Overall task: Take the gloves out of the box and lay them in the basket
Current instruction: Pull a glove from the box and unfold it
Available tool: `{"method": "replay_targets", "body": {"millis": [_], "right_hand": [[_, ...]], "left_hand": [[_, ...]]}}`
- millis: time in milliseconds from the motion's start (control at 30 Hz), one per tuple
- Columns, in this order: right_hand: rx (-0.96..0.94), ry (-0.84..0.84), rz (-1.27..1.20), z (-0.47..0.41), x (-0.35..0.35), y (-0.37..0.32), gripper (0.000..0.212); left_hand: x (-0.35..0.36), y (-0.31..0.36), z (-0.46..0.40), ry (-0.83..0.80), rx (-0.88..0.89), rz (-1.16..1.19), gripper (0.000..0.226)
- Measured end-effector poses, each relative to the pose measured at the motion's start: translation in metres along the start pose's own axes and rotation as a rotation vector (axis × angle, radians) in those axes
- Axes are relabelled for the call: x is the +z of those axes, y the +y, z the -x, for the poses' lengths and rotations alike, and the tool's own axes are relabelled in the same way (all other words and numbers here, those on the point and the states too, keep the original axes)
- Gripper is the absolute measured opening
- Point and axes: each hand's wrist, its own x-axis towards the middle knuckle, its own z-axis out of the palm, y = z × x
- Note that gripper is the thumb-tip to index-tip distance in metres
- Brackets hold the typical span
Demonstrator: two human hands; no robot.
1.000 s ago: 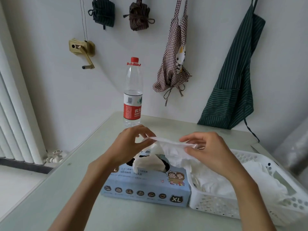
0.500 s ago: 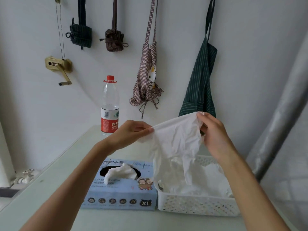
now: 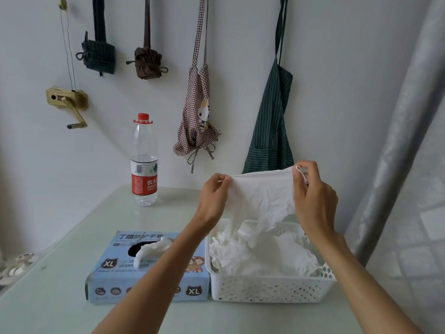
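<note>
- White and crumpled, a thin glove (image 3: 261, 198) hangs stretched by its cuff above the basket (image 3: 269, 289), its lower end drooping onto the heap of gloves (image 3: 260, 254) already lying in the basket.
- The left hand (image 3: 214, 201) pinches the cuff's left corner between thumb and curled fingers, above the basket's left edge.
- The right hand (image 3: 313, 198) pinches the cuff's right corner in the same way, above the basket's far right part; the glove spans the gap between the two hands.
- The basket is white perforated plastic and stands on the pale green desk (image 3: 60, 273).
- Touching the basket's left wall is the blue glove box (image 3: 149, 283), marked XL, with one more white glove (image 3: 151, 249) poking out of its dark oval opening; the left forearm crosses over the box's right end.
- Well beyond the basket and to its left, near the wall, a clear water bottle (image 3: 144, 162) with a red cap and red label stands upright on the desk.
- On the wall behind the basket hang a green striped apron (image 3: 269, 131) and, further left, a checked apron (image 3: 197, 126).
</note>
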Motion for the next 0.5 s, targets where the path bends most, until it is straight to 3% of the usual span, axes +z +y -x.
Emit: {"method": "replay_targets", "body": {"millis": [100, 267, 367, 500], "right_hand": [[-0.026, 0.062, -0.005, 0.005, -0.001, -0.010, 0.013], [0.106, 0.056, -0.183, 0.009, -0.008, -0.016, 0.010], [0.283, -0.131, -0.155, 0.025, 0.000, 0.012, 0.012], [0.438, -0.522, 0.189, 0.059, 0.017, 0.053, 0.023]], "left_hand": [[-0.004, -0.002, 0.008, 0.017, 0.147, -0.019, 0.021], [-0.026, -0.004, 0.011, 0.060, 0.407, -0.316, 0.014], [-0.023, -0.020, 0.005, -0.037, 0.417, -0.597, 0.011], [-0.001, -0.066, -0.007, -0.296, 0.310, -0.979, 0.022]]}}
